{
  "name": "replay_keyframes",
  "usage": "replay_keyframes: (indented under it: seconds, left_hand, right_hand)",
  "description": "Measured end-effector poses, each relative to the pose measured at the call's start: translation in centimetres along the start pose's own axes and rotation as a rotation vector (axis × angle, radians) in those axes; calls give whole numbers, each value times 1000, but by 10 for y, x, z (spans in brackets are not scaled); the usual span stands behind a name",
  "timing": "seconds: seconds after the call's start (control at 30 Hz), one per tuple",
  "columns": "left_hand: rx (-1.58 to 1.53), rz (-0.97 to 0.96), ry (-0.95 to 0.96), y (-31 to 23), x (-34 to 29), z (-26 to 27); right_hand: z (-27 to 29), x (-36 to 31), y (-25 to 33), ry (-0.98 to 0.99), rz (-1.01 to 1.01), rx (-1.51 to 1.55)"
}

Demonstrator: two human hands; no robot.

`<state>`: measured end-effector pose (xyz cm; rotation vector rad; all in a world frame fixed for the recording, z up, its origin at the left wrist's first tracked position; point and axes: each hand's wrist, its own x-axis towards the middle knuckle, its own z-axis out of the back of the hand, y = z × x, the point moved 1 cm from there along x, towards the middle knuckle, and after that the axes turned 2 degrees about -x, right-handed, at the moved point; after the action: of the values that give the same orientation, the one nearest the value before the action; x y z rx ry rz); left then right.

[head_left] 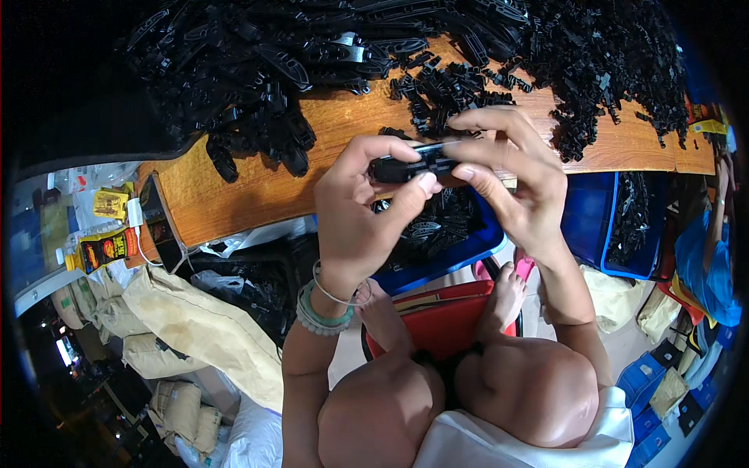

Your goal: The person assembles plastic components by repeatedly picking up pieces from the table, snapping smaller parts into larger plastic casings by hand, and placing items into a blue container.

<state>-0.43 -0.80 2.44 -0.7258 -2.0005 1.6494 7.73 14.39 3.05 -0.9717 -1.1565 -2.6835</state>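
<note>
In front of me, over the table's near edge, my left hand (365,204) pinches a small black plastic part (398,169) between thumb and fingers. A shiny strip shows along its upper side. From the right, my right hand (519,175) closes on the other end of the part, thumb below and a motion-blurred finger above. Its upper finger is stretched away from the part. The fingers hide much of that right end, so its exact shape cannot be made out.
The wooden table (234,195) bears heaps of long black plastic pieces (257,70) and smaller black pieces (608,70). Below its edge stand a blue bin (480,242) of black parts and another blue bin (581,210). A red stool (445,316) is between my legs; brown sacks (207,327) lie left.
</note>
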Motion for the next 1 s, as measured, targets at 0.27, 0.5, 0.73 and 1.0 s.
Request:
replay_keyframes:
  seconds: [0.27,0.5,0.73,1.0]
  left_hand:
    - [33,-62,103,-5,-12,1]
    - [378,-314,53,-4,-17,22]
    - [1018,-112,-647,1,17,80]
    - [1156,-549,-649,14,12,79]
  right_hand:
    - [-3,-10,8,-25,-113,128]
    - [-2,-28,9,126,-235,322]
    - [9,-31,-8,-77,-283,-123]
    - [-4,-12,-38,15,-137,-465]
